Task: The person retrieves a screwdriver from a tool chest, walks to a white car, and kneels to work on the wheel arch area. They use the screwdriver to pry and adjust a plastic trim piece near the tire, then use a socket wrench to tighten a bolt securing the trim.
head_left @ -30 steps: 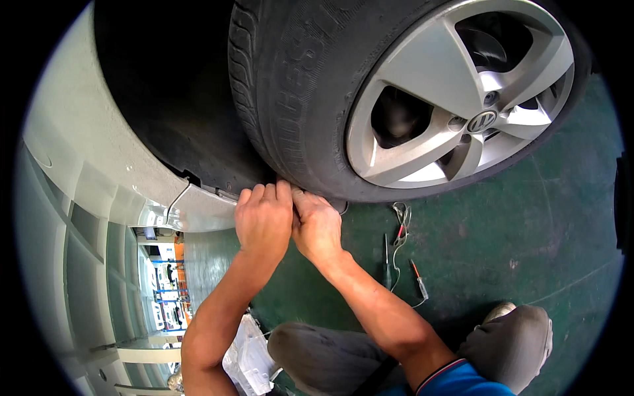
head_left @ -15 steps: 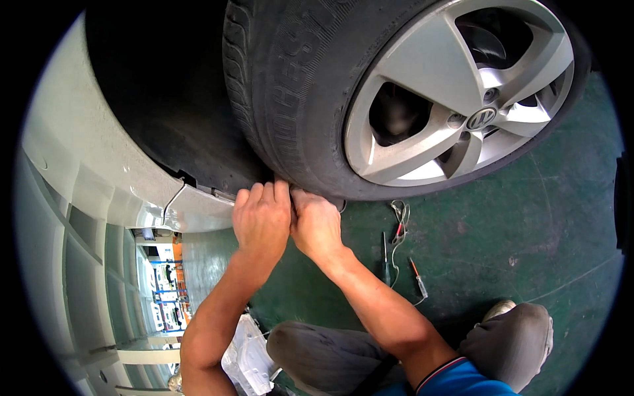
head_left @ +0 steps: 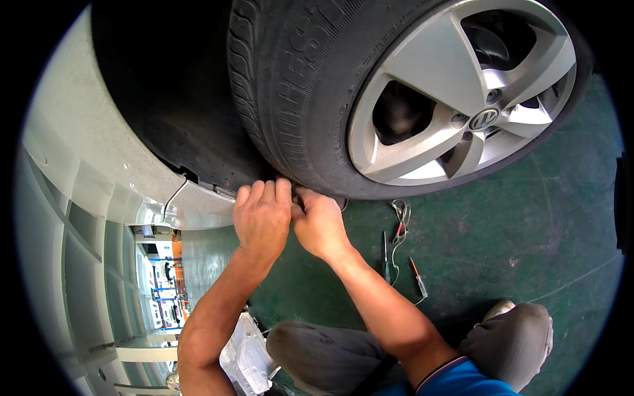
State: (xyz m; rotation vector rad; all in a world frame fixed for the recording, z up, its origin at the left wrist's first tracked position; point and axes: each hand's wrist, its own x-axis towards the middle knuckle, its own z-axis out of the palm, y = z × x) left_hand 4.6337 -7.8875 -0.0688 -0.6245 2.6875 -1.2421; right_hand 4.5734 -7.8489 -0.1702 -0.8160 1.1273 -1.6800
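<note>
Green workshop floor; both hands pressed under black tyre.

A green painted floor carries the car's tyre, loose wires and a small screwdriver.

A car repair workshop: a car's tyre on a silver five-spoke alloy wheel rests on a green painted floor with scuffs and a pale line. To the left of the wheel curve the dark wheel arch and the white bodywork. Just below the wheel, on the floor, lie a test probe with thin wires and a small screwdriver. Far left of the wheel, a bright open bay shows under the bodywork.
</note>
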